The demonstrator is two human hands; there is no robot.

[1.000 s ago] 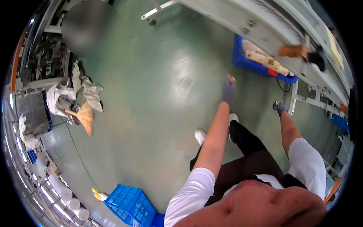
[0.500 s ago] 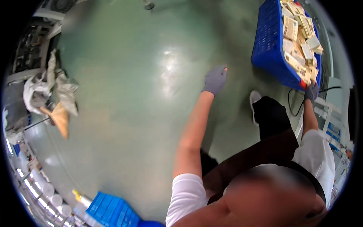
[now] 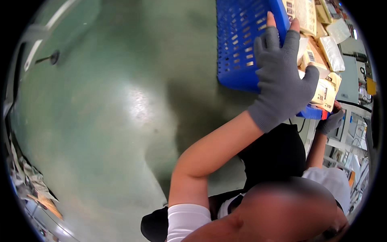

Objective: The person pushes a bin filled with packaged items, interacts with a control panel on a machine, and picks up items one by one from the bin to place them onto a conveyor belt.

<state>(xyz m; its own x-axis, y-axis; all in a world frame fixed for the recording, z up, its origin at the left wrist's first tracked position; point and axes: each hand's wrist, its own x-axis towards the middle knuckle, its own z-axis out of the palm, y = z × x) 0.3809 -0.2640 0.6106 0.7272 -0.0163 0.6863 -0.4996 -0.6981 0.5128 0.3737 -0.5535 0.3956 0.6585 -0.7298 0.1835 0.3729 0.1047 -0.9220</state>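
Observation:
A blue slatted plastic basket stands at the upper right, heaped with cream-coloured printed packages and some clear-wrapped white ones. My left hand, in a grey glove with bare fingertips, is over the basket's near long side with its fingers spread. It holds nothing and covers part of the rim; whether it touches the rim I cannot tell. My right hand, gloved the same way, is closed at the basket's near end, beside a red piece on the rim. Its fingers are partly hidden there.
Green floor stretches to the left. A black cable and a white metal frame are at the right, close by my right arm. Crumpled sacking lies at the far left edge, and a caster-like foot shows at the upper left.
My left hand has moved right to the basket, and its fingers have spread from a closed hand. The basket appears nearer as the view has shifted. My right hand stays at the basket's end.

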